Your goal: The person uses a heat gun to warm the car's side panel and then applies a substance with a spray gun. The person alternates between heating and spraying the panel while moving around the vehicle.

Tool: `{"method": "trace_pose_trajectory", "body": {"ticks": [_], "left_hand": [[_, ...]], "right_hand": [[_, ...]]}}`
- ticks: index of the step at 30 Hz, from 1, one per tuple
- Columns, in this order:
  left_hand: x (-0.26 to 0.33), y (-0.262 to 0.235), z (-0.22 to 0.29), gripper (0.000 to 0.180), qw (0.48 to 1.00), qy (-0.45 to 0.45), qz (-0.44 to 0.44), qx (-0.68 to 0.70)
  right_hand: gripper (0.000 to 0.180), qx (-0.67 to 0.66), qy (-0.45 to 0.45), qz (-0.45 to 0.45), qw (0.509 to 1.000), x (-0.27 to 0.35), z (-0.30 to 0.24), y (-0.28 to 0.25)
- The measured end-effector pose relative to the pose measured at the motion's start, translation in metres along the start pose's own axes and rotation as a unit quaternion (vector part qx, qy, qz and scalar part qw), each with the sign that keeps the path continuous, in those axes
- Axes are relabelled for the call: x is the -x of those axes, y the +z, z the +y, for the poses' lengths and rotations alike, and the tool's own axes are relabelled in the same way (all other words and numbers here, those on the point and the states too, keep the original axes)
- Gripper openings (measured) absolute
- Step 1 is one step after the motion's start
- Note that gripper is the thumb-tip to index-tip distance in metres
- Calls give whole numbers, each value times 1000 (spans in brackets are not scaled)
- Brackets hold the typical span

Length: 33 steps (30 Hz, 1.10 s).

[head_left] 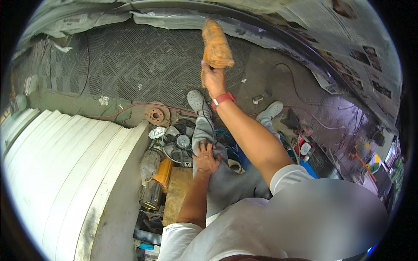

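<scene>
1. My right hand (213, 81) is closed around the handle of a dark-smudged, orange, gun-shaped tool (217, 47).
2. The tool is out ahead of me, its far end near a crumpled, whitish sheet (172, 21); I cannot tell whether they touch.
3. My left hand (206, 158) lies relaxed, fingers spread, on my grey cloth trousers (235, 185) near the left knee.

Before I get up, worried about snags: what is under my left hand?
Your left hand rests on the grey trousers near the knee, a dark cord close to its fingers. Whatever lies directly beneath the palm is covered and cannot be seen.
</scene>
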<state>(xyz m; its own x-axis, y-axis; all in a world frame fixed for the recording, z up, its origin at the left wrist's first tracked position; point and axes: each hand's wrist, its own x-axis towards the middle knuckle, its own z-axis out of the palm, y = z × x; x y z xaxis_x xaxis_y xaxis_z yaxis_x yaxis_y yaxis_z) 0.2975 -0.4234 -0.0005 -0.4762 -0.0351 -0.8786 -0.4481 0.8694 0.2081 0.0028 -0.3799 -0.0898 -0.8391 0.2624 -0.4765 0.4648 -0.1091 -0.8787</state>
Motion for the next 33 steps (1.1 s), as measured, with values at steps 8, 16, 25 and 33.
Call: {"method": "trace_pose_trajectory", "body": {"ticks": [8,16,25,33], "left_hand": [[-9,-14,-29,59,999,29,14,18],[-9,-16,-31,56,1000,14,0,23],[-3,2,6,56,1000,13,5,-14],[6,51,54,65,993,39,54,-93]], "right_hand": [[42,79,-111,-69,988,-11,-13,194],[45,-36,60,-174,982,-20,-70,207],[44,-15,-40,45,998,-28,-21,-44],[40,-36,-13,173,984,-33,-21,-317]]}}
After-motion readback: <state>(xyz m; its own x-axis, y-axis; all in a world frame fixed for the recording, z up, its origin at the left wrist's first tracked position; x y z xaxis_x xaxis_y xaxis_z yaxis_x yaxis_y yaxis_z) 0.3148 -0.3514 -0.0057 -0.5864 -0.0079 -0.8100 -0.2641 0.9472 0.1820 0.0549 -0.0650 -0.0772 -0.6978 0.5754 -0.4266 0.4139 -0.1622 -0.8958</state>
